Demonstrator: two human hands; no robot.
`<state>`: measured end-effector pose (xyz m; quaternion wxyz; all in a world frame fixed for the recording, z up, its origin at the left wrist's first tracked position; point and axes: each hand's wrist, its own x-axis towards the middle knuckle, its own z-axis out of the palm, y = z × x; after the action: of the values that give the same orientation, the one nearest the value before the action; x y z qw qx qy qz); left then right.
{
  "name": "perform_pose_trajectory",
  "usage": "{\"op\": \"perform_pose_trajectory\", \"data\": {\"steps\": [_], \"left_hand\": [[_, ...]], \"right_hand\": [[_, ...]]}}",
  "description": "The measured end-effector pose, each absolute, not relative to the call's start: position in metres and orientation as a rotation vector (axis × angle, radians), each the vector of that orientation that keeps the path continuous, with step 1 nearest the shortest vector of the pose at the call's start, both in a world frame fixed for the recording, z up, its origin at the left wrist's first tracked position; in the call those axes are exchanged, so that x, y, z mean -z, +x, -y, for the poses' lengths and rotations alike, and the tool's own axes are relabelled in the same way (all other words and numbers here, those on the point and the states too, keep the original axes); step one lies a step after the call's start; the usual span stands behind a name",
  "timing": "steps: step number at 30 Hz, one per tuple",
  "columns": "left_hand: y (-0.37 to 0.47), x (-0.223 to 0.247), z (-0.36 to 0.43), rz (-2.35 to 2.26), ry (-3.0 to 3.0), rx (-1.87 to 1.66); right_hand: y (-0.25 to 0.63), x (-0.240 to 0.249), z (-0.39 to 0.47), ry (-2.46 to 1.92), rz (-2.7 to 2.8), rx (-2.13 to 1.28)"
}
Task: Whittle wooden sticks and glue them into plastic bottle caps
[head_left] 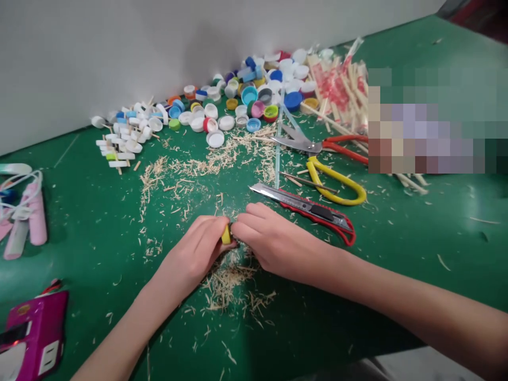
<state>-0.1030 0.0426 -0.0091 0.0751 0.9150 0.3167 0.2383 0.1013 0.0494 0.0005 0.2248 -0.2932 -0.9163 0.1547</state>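
Note:
A yellow bottle cap (226, 236) stands on edge in the fingers of my left hand (196, 247), low over the green table (190, 344). My right hand (272, 237) is closed in a pinch right beside the cap. Its fingertips hide whatever they grip; a small dark spot shows between them and the cap. Pale wood shavings (228, 283) lie under both hands. Just beyond my right hand rests a red utility knife (309, 207) with its blade out. Behind it lie scissors (337, 197) with yellow and orange handles.
Many loose bottle caps (226, 123) are heaped along the wall. Caps joined with wooden sticks (129, 138) sit at the left of the heap. Wrapped chopsticks (337, 87) lie at the back right. Pink objects with a cord (37, 214) and a magenta device (42, 328) are at left.

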Motion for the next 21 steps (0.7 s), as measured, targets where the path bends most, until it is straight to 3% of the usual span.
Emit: {"op": "perform_pose_trajectory", "data": {"steps": [8,15,21], "left_hand": [[-0.104,0.008,-0.044,-0.995,2.685,-0.728],[-0.107,0.011,-0.045,-0.942,2.73,-0.86],[-0.107,0.008,-0.043,-0.97,2.743,-0.866]], "right_hand": [[0.095,0.002,-0.048,-0.822,2.46,-0.463],[0.104,0.002,-0.049,-0.798,2.472,-0.112],[0.11,0.0,-0.052,-0.93,2.429,-0.134]]}}
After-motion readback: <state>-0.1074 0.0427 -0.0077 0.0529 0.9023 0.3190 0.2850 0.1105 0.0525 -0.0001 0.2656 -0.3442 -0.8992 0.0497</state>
